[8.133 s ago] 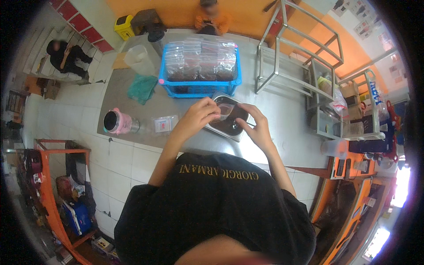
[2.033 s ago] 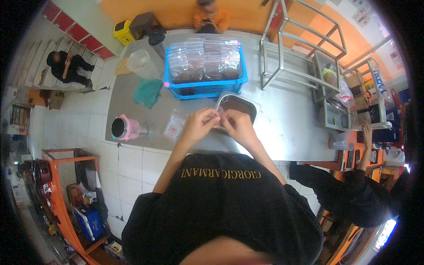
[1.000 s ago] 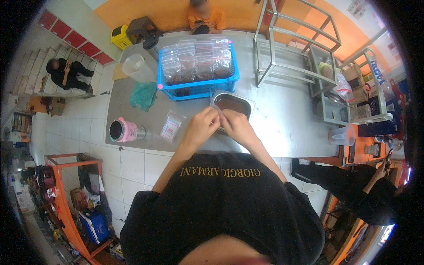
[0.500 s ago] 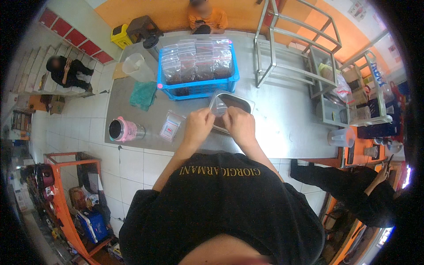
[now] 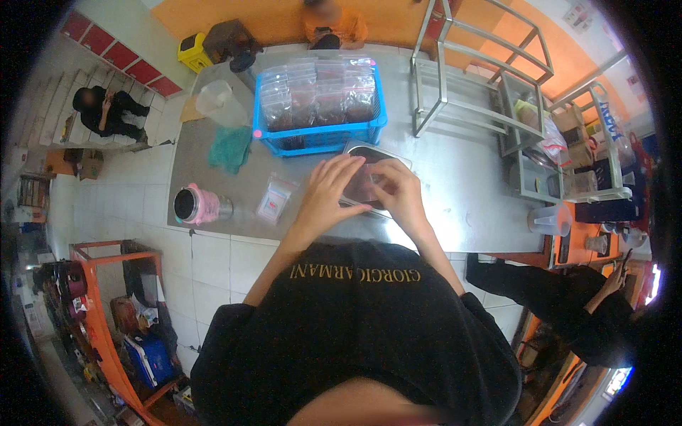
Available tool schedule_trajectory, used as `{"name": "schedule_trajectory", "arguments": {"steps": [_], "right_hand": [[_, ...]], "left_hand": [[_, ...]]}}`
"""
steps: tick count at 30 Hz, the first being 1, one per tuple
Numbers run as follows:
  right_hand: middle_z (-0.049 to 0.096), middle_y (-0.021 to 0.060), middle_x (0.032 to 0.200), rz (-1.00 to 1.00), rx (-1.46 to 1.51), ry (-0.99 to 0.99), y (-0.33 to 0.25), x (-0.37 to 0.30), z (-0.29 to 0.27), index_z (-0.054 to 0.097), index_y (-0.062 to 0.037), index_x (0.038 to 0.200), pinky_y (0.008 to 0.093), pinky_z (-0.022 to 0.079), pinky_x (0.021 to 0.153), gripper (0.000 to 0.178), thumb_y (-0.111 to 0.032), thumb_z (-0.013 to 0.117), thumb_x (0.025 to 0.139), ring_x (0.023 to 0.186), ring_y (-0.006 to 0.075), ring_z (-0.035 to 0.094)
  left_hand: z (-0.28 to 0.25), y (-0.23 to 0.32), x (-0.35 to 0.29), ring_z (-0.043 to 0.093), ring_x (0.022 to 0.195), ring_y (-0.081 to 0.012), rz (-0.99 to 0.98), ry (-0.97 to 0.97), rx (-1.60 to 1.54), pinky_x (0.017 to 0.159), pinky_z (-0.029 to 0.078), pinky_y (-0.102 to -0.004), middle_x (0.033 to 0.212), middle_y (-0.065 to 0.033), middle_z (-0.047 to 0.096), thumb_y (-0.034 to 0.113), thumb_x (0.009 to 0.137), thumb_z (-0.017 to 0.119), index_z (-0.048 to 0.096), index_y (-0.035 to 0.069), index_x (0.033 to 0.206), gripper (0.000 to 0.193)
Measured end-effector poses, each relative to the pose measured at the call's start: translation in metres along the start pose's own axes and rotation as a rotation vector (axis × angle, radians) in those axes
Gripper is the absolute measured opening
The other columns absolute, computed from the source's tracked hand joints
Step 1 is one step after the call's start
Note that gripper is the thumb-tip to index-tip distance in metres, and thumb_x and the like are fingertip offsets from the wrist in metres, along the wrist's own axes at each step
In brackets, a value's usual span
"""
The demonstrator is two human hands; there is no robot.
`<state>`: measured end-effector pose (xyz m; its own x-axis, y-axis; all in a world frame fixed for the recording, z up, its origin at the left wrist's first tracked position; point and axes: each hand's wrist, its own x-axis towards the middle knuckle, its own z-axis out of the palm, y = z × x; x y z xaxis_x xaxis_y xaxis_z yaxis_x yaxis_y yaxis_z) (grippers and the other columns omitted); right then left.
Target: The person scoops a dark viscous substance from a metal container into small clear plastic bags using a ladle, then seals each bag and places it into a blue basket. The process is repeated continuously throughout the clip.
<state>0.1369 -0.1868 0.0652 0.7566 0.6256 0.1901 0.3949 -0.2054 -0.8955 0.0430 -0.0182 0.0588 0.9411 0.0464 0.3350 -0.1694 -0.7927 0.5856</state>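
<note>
Clear, flexible plastic bag (image 5: 364, 186) is sitting btwn the 2 hands, over the rectangular stainless-steel pan (image 5: 394, 155). Bag is lying R of the L hand (image 5: 327, 190) & L of the R hand (image 5: 400, 186); R fingertips are resting nearer. L hand is holding thumb & fingers spread apart. R hand is curling at the bag's R side; firm grip: can't tell. Fingers are partly covering the bag; mouth direction & long axis: can't tell.
</note>
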Motion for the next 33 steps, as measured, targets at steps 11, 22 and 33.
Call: {"name": "schedule_trajectory", "arguments": {"steps": [11, 22, 33], "right_hand": [[0.058, 0.0174, 0.102, 0.267, -0.899, 0.118, 0.066, -0.045, 0.027, 0.053, -0.0022, 0.109, 0.0451, 0.056, 0.066, 0.036, -0.029, 0.068, 0.09, 0.082, 0.0369, 0.066], [0.061, 0.0086, 0.103, 0.072, -1.198, -0.141, 0.111, -0.035, 0.015, 0.062, -0.0096, 0.107, 0.0462, 0.046, 0.082, 0.023, -0.011, 0.059, 0.084, 0.101, 0.0259, 0.059], [0.065, 0.0085, 0.089, -0.01, -0.711, -0.219, 0.111, -0.028, -0.001, 0.069, -0.0061, 0.094, 0.0422, 0.048, 0.076, 0.018, -0.014, 0.071, 0.078, 0.089, 0.0253, 0.063]], "left_hand": [[0.002, -0.04, -0.012, 0.051, 0.123, -0.0304, -0.072, 0.024, 0.003, 0.103, 0.037, -0.0482, 0.126, -0.009, 0.059, 0.026, 0.071, 0.082, 0.057, 0.011, 0.126, 0.062], [-0.02, -0.054, -0.018, 0.048, 0.122, -0.0309, -0.158, 0.071, 0.081, 0.102, 0.038, -0.0474, 0.125, -0.0074, 0.059, 0.027, 0.068, 0.084, 0.06, 0.011, 0.125, 0.064], [-0.012, -0.065, -0.019, 0.051, 0.123, -0.0331, -0.146, 0.073, 0.08, 0.105, 0.04, -0.0461, 0.13, -0.012, 0.059, 0.032, 0.071, 0.083, 0.056, 0.009, 0.131, 0.07]]}}
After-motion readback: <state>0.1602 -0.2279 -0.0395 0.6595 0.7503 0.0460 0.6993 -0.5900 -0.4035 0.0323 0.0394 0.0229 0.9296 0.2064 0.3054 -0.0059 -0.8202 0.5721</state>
